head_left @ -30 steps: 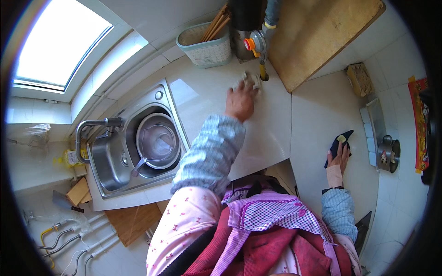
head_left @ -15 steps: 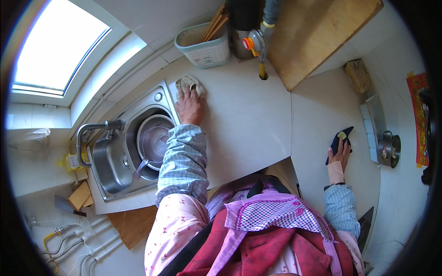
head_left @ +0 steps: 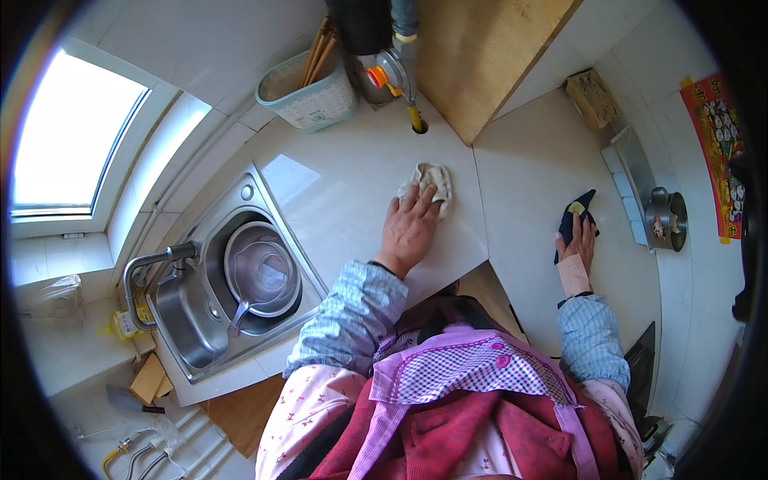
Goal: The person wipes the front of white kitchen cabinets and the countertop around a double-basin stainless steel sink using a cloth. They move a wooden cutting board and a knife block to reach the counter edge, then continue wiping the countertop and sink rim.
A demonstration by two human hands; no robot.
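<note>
The left hand (head_left: pixel 410 232) lies over a pale cloth (head_left: pixel 437 178), grip spread wide, between the counter's (head_left: pixel 344 208) back edge and inner front corner; the right hand (head_left: pixel 578 252) rests on a dark cloth (head_left: pixel 587 199) toward the right edge, grip impossible to tell. Work seems unfinished; how much remains doesn't show.

The left-hand window (head_left: pixel 74 140) glares white, and the right-hand wall (head_left: pixel 694 332) is pale and tiled.

Arms (head_left: pixel 352 308) outstretched — palm-down, left fingers (head_left: pixel 420 204) spread, right fingers (head_left: pixel 586 232) pointing forward
</note>
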